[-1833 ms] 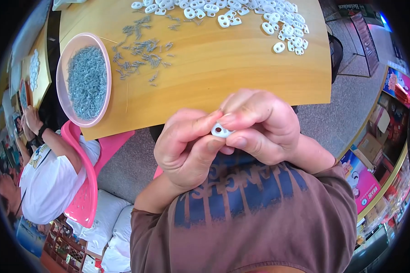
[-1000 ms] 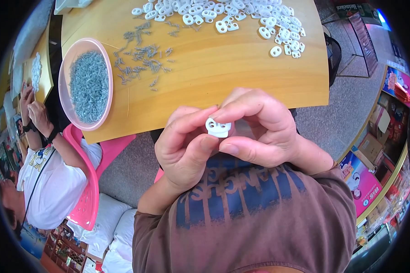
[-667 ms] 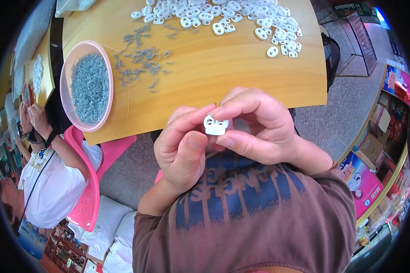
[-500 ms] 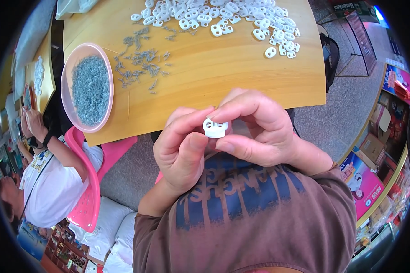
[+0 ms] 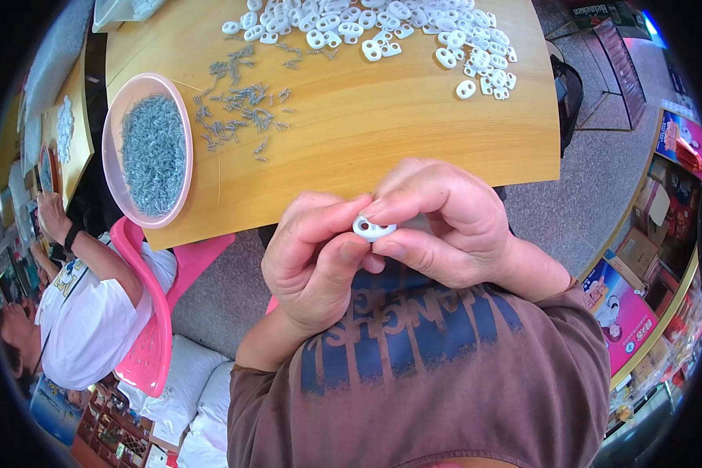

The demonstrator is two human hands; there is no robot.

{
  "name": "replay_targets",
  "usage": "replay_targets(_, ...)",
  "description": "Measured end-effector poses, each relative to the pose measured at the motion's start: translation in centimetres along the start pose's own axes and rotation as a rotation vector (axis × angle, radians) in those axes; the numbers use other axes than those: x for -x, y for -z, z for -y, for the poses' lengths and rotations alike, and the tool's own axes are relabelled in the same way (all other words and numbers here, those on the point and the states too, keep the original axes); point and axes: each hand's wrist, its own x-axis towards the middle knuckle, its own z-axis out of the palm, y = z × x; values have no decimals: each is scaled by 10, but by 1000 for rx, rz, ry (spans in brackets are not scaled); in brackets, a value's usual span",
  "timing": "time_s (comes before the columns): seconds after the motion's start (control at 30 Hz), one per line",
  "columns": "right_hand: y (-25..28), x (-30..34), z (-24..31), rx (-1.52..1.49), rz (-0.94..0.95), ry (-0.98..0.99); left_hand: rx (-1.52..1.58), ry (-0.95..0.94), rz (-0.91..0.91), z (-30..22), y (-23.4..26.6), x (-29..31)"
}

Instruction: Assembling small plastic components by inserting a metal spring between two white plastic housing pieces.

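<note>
In front of my chest, both hands pinch a small white two-hole cord lock (image 5: 374,228), an oval plastic piece. My left hand (image 5: 308,253) has thumb and forefinger at its left end. The thumb and forefinger of my right hand (image 5: 444,226) press the right end, covering part of it. Across the far side of the wooden table (image 5: 366,132) spreads a heap of similar white plastic pieces (image 5: 351,30). Small grey metal pieces (image 5: 246,105) lie loose at the table's left, too small to tell whether springs or screws.
A pink bowl (image 5: 111,156) full of grey pieces stands at the table's left edge. Another person (image 5: 93,312) sits at the left by a pink chair (image 5: 160,320), a hand at a second table. White sacks (image 5: 183,382) lie on the floor. Shelves with boxes (image 5: 639,249) line the right.
The cord lock has turned in my fingers, now showing its oval face with holes more than its side. My hands have shifted slightly. At the left, the other person's hand has moved.
</note>
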Motion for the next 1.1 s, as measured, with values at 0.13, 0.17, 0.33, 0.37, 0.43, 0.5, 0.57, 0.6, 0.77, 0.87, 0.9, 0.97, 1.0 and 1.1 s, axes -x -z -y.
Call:
replay_targets(0.13, 0, 1, -1, 0, 0, 10, -17, -21, -1, 1, 0, 1)
replay_targets(0.17, -1, 1, -1, -19, -9, -1, -7, -2, -4, 1, 0, 1)
replay_targets(0.33, 1, 1, -3, -56, -16, -32, 36, 20, -22, 1, -2, -1)
replay_targets(0.37, 2, 0, -3, -46, -4, -15, 20, 17, -8, 3, 0, 0)
replay_targets(0.43, 3, -1, -3, -33, 6, 2, 5, 12, 8, 4, 2, -2)
replay_targets(0.5, 3, -2, -2, -84, -3, -17, 45, 5, 25, 5, 3, -3)
replay_targets(0.57, 3, -3, -2, -117, 0, -42, 64, 10, 29, 3, 3, -6)
replay_targets(0.6, 4, -4, -1, -151, 2, -70, 84, 17, 31, 1, 3, -7)
replay_targets(0.77, 5, -5, 2, 18, 8, -63, 17, 128, -13, -3, 3, -8)
replay_targets(0.87, 4, -2, 2, 147, -21, -66, -28, 207, -38, -4, 2, -11)
replay_targets(0.9, 3, -1, 2, 200, -31, -112, 34, 281, -60, -5, 1, -12)
replay_targets(0.97, 2, -2, 3, 188, -19, -135, 52, 285, -99, -10, -1, -14)
replay_targets(1.0, 2, -2, 3, 177, -15, -182, 83, 312, -139, -12, -2, -15)
replay_targets(1.1, 5, -3, 6, 93, -25, -241, 135, 346, -191, -12, 7, -20)
